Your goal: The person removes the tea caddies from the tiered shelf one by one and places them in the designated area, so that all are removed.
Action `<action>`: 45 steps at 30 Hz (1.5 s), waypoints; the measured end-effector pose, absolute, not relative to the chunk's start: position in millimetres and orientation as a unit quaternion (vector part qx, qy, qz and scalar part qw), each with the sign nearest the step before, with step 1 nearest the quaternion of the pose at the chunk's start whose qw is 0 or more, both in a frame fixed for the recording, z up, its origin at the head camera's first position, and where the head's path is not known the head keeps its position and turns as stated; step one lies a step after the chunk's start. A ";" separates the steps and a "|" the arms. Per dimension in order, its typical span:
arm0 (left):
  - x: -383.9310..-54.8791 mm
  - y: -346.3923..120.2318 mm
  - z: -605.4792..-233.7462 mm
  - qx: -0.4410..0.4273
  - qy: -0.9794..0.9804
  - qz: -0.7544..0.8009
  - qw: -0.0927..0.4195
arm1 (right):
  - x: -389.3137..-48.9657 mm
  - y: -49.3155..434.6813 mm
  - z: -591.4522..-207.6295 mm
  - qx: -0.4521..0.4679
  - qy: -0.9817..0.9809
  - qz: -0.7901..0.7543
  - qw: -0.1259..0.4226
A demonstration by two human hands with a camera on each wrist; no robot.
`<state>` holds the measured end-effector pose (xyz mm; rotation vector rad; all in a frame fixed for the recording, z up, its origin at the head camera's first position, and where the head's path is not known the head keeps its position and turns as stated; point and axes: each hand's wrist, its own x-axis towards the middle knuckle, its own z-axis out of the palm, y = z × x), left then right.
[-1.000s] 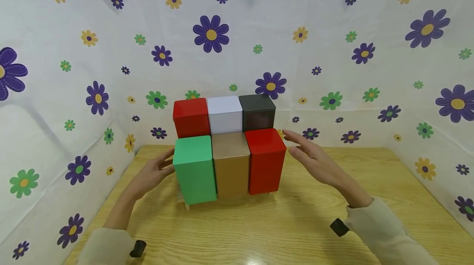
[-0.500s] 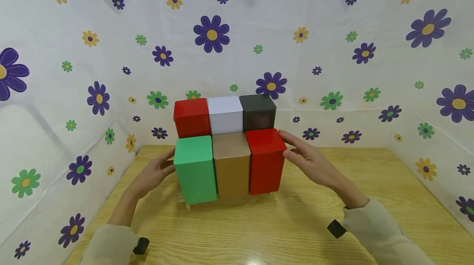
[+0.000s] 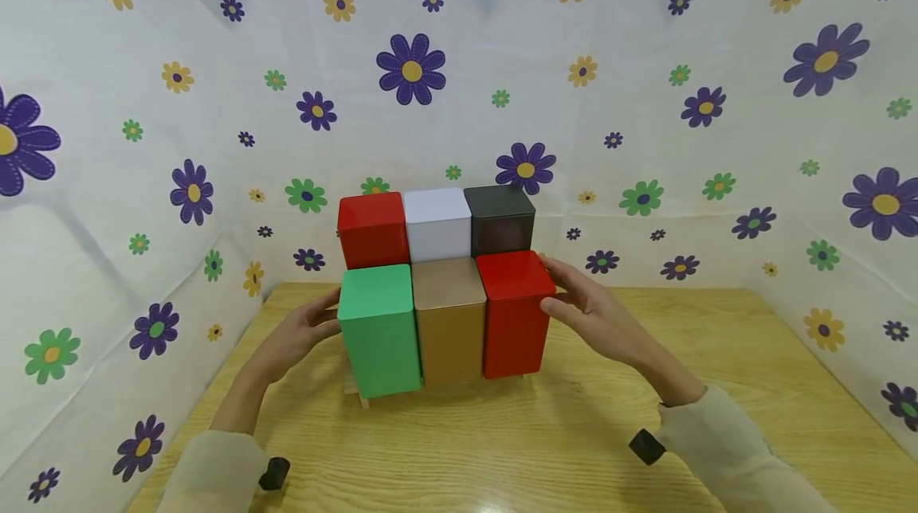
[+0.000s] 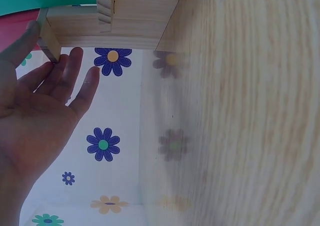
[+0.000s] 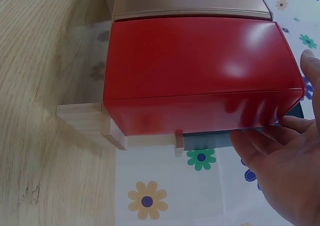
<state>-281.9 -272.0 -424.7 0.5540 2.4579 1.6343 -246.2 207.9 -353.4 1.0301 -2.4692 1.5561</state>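
In the head view, several box-shaped tins stand in two rows. In front are a green tin [image 3: 378, 334], a brown tin [image 3: 449, 338] and a red tin [image 3: 515, 330]. My left hand [image 3: 290, 338] is beside the green tin's left side, fingers loosely bent; in the left wrist view its thumb and fingertips are at the end piece of a wooden rack [image 4: 135, 15]. My right hand [image 3: 595, 310] is at the red tin's right side, fingers extended. In the right wrist view its fingertips [image 5: 245, 141] are right at that side, with the thumb apart near the top edge.
Behind stand another red tin [image 3: 373, 230], a white tin [image 3: 437, 226] and a black tin [image 3: 500, 222], higher up. The rack stands on a wood-grain table [image 3: 459, 449]. Flower-print cloth [image 3: 645, 43] encloses the back and sides.
My right hand has moved left to the red tin's right side, its thumb now over the front corner. The left hand has barely moved beside the green tin. The tins keep their places.
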 end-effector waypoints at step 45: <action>-287.0 -275.3 -428.5 0.206 0.813 0.540 0.074 | -241.0 222.2 -346.6 0.291 -0.803 0.520 -0.025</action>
